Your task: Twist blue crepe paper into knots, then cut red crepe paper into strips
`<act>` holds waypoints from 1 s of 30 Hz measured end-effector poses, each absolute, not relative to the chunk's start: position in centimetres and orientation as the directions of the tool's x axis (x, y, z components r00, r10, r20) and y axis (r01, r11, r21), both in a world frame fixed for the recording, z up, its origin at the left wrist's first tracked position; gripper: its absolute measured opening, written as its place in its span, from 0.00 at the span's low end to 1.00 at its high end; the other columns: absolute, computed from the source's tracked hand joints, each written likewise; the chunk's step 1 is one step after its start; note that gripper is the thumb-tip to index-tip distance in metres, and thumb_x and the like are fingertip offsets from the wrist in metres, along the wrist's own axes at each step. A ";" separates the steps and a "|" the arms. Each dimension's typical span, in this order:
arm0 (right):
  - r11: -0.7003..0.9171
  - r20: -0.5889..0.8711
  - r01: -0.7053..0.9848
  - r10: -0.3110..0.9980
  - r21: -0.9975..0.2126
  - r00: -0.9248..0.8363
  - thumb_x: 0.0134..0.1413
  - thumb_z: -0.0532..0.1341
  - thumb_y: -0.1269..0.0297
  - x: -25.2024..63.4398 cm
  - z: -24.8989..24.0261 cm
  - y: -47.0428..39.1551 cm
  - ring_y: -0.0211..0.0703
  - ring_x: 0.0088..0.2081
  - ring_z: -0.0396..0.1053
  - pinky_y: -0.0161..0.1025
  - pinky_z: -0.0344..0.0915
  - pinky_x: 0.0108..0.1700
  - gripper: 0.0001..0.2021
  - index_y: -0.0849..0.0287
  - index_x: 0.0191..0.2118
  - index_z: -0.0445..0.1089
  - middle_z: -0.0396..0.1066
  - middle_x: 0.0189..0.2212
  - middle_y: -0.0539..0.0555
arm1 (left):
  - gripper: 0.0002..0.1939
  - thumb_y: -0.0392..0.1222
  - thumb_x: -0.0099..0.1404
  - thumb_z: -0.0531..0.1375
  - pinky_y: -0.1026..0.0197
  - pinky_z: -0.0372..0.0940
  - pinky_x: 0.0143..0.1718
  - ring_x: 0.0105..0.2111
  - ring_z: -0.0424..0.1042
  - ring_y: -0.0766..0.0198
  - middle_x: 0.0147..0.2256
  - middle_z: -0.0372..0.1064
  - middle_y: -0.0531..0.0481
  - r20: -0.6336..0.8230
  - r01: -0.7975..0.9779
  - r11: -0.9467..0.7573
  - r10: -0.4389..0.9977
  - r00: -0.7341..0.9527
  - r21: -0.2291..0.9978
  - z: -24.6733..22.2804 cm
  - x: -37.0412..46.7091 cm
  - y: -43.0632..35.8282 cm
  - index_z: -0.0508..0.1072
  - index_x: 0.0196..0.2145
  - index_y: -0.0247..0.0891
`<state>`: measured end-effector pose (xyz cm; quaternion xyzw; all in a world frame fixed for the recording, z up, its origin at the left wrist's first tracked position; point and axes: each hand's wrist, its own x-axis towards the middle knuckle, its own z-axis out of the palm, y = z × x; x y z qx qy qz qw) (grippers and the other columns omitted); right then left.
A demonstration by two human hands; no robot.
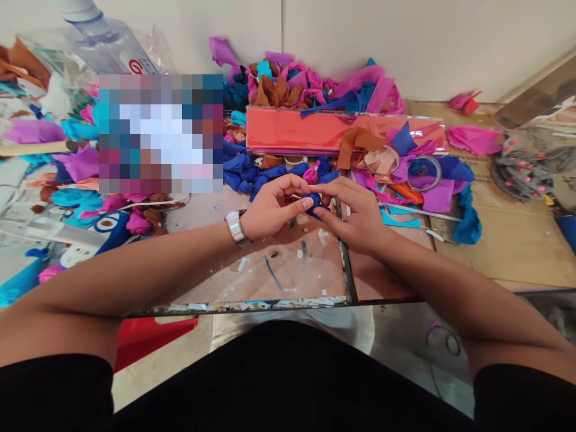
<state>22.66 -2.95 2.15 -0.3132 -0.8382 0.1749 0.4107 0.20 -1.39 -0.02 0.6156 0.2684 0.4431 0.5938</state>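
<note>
Many crumpled pieces [76, 162] of thin material, in purple, turquoise, pink and brown, are heaped well to the left of the left hand [270, 210], with a wooden stick [33, 148] among them. Nearer, yet still apart from that hand, a blue and white gadget [108, 231] lies in the heap. Beyond it, farther back than the hands, stands a clear bottle [108, 45] with a white cap, leaning in the view. On the left wrist is a metal watch [236, 228]. The left hand is curled, its thumb and fingers pinching a small blue piece [314, 203] above the desk [324, 276]. Just behind the hands are blue twisted pieces [240, 171], and farther back a long coral-red packet [292, 129] in clear wrap, with a pink, purple and brown pile [306, 84] behind it. The right hand [355, 210] meets the left at the small blue piece, thumb and forefinger closed on it from the other side. Beside and behind the right hand, two tape rolls [423, 174] lie on crumpled scraps, near a teal strip [468, 216]. Farther right, cardboard [508, 258] covers the desk, and a dark netted bundle [524, 171] with pink dots rests well apart from the right hand.
</note>
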 end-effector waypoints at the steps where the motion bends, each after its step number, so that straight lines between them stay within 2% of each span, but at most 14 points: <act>1: 0.742 0.584 0.376 0.669 -0.555 -0.459 0.69 0.67 0.59 22.6 2.2 -2.9 0.44 0.40 0.74 0.44 0.73 0.46 0.15 0.49 0.58 0.76 0.76 0.39 0.52 | 0.22 0.56 0.66 0.72 0.65 0.71 0.38 0.37 0.75 0.68 0.41 0.76 0.49 0.231 -0.194 -0.158 0.862 0.452 0.968 -0.1 0.2 -1.3 0.72 0.44 0.39; 4: 0.707 0.602 0.358 0.707 -0.610 -0.371 0.67 0.68 0.57 22.5 2.2 -2.8 0.44 0.40 0.74 0.44 0.74 0.45 0.13 0.50 0.54 0.76 0.77 0.42 0.53 | 0.24 0.57 0.64 0.73 0.65 0.72 0.37 0.37 0.75 0.68 0.41 0.73 0.50 0.240 -0.190 -0.177 0.887 0.393 0.966 -0.2 0.3 -1.1 0.70 0.45 0.40; 9: 0.629 0.564 0.352 0.777 -0.693 -0.279 0.65 0.69 0.51 22.5 1.6 -2.7 0.43 0.38 0.75 0.44 0.76 0.44 0.16 0.52 0.52 0.73 0.77 0.44 0.53 | 0.23 0.59 0.65 0.72 0.64 0.69 0.34 0.32 0.73 0.68 0.32 0.73 0.52 0.206 -0.113 -0.175 0.894 0.398 0.978 -0.1 0.2 -1.3 0.69 0.37 0.39; 16: 0.645 0.569 0.364 0.764 -0.672 -0.305 0.64 0.70 0.47 22.4 1.6 -2.7 0.44 0.37 0.74 0.44 0.76 0.43 0.17 0.52 0.49 0.74 0.77 0.39 0.53 | 0.23 0.61 0.66 0.71 0.63 0.67 0.31 0.27 0.69 0.69 0.28 0.72 0.53 0.187 -0.040 -0.186 0.908 0.376 0.982 0.2 0.2 -1.6 0.74 0.35 0.37; 25: 0.704 0.603 0.402 0.709 -0.585 -0.365 0.65 0.69 0.53 22.5 1.8 -2.8 0.44 0.36 0.74 0.45 0.74 0.43 0.12 0.51 0.48 0.75 0.77 0.37 0.51 | 0.24 0.64 0.67 0.68 0.64 0.65 0.20 0.20 0.68 0.69 0.28 0.72 0.53 0.103 -0.092 -0.074 0.924 0.368 0.993 0.0 0.0 -1.7 0.74 0.39 0.39; 30: 0.712 0.610 0.400 0.701 -0.577 -0.369 0.65 0.69 0.55 22.4 2.0 -2.9 0.44 0.36 0.74 0.45 0.74 0.44 0.11 0.51 0.49 0.75 0.77 0.38 0.52 | 0.20 0.59 0.67 0.70 0.63 0.64 0.19 0.19 0.67 0.69 0.27 0.71 0.54 0.112 -0.089 -0.087 0.934 0.339 0.992 -0.5 0.2 -1.5 0.74 0.38 0.40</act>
